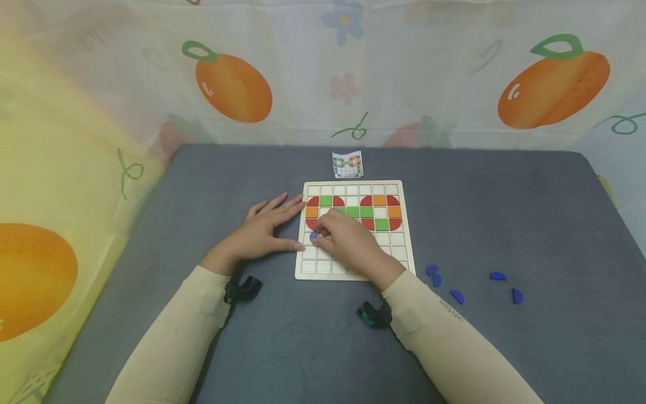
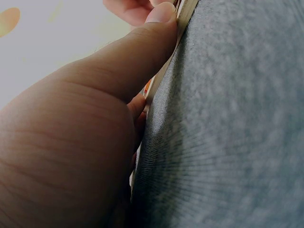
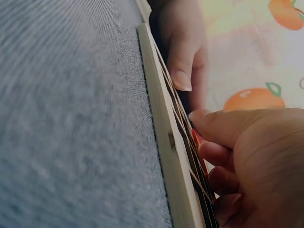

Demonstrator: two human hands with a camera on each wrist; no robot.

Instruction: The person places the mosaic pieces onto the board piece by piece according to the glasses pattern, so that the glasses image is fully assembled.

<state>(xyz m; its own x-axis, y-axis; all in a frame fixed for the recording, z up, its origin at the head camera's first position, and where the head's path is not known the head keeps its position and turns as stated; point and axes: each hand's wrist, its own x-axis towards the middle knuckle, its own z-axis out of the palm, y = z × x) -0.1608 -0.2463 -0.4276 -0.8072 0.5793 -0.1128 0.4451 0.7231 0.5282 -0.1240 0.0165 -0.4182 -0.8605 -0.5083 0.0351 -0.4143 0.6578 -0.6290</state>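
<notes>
A wooden grid board [image 1: 355,275] lies flat in the middle of the table in the head view. Red rounded pieces, green squares [image 1: 382,224] and orange squares [image 1: 379,200] fill several cells in its upper rows. Over the board's left column, my right hand [image 1: 350,238] pinches a blue rounded piece [image 1: 313,235] between thumb and fingertips, low at a cell below the red piece. My left hand [image 1: 259,230] lies spread at the left edge, its thumb and fingertips touching the rim. In the right wrist view, the piece is hidden by the fingers [image 3: 213,152].
A small printed pattern card [image 1: 347,165] lies just behind the board. Several loose blue pieces [image 1: 457,296] are scattered on the grey table [image 1: 504,224] to the right. A fruit-patterned cloth [image 1: 429,67] hangs behind the table. Each wrist wears a dark camera mount [image 1: 244,289].
</notes>
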